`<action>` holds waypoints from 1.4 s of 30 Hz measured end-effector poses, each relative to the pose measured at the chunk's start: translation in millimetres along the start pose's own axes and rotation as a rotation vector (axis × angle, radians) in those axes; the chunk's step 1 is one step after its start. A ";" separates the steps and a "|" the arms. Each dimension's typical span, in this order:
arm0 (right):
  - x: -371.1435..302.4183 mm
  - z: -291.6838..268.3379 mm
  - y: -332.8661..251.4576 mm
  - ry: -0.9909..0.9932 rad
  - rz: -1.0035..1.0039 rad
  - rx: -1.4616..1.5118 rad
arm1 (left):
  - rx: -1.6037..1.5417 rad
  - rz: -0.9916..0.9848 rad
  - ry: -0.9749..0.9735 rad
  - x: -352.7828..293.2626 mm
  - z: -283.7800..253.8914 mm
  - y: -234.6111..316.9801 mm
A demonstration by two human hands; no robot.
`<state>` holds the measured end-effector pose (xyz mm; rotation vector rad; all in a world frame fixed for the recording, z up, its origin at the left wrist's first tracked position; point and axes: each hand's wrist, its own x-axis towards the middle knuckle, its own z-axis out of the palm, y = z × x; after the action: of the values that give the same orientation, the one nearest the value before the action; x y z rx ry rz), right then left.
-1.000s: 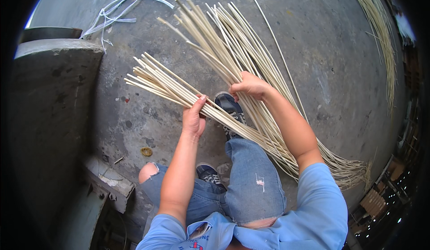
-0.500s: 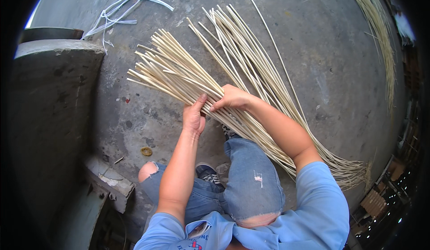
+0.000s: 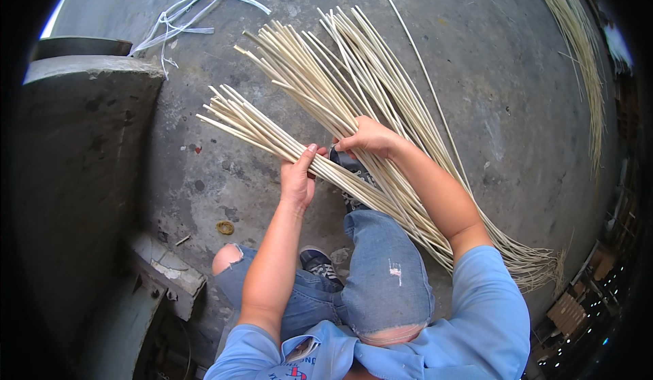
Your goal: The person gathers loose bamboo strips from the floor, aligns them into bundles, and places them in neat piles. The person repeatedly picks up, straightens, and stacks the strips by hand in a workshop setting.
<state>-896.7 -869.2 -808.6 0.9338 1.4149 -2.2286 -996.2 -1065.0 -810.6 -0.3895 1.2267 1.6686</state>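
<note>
My left hand [image 3: 298, 178] is closed round a smaller bundle of pale canes [image 3: 255, 123], its thumb lying on top. A larger bundle of canes [image 3: 299, 70] is gripped by my right hand [image 3: 371, 139], a little farther off and to the right. The two bundles stand apart at their cut ends and run together toward the lower right, over my right knee. Beyond my right hand, a loose spread of more canes [image 3: 401, 97] lies on the concrete floor, with one cane set off to its right. The tails of all these canes gather at the right.
White plastic strips [image 3: 180, 23] lie at the far left. A dark block-like structure [image 3: 88, 149] stands at the left, with a broken piece [image 3: 170, 271] below it. A yellowish ring [image 3: 224, 227] rests on the floor. More long strands [image 3: 575, 46] lie at the far right.
One bunch of canes has been parted in two. My right hand has moved slightly away and right with the larger share, while my left keeps the smaller one.
</note>
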 end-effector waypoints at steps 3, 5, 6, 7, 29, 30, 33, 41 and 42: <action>2.6 1.5 3.8 -0.036 0.014 0.036 | 0.003 -0.005 0.014 -1.2 3.6 0.4; 3.1 -2.2 4.6 -0.049 -0.004 -0.016 | 0.003 -0.048 0.009 -0.6 4.4 3.5; 3.0 -2.8 4.4 -0.057 -0.013 -0.042 | 0.003 -0.068 0.007 -0.4 3.6 5.1; 2.0 -2.1 5.1 -0.069 -0.009 -0.056 | 0.039 -0.061 0.013 -0.1 3.3 6.1; -4.8 18.3 4.4 0.043 -0.041 -0.260 | 0.175 0.010 -0.030 4.2 -3.2 10.5; -6.1 18.7 2.8 0.039 -0.047 -0.273 | 0.189 0.024 -0.020 4.5 -1.7 10.3; -6.9 21.0 -1.6 0.071 0.002 -0.241 | 0.198 0.055 0.002 4.3 1.8 10.2; -8.7 -11.7 -2.8 0.067 0.021 0.006 | 0.182 -0.008 -0.024 5.5 0.0 12.1; -9.5 -16.4 -4.4 0.071 0.016 -0.011 | 0.179 -0.009 -0.002 4.9 -1.6 11.8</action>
<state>-886.7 -853.2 -803.9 1.0261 1.4437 -2.1944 -1008.8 -1063.8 -808.5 -0.2823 1.3585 1.5368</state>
